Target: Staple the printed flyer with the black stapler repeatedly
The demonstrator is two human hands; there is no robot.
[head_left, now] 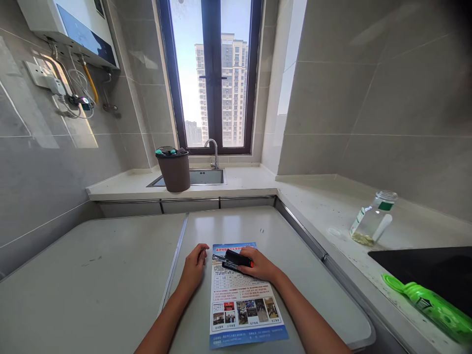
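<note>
A printed flyer (243,300) with a blue border lies flat on the white folding table (110,275) in front of me. My right hand (258,264) is closed around a black stapler (233,259), holding it over the flyer's top edge. My left hand (194,268) rests on the table just left of the flyer's top left corner. Its fingers are curled and hold nothing.
A brown bucket (174,169) stands by the sink (201,177) and tap (213,150) under the window. On the right counter are a glass bottle (372,220), a black cooktop (435,275) and a green object (431,305). A water heater (70,29) hangs upper left.
</note>
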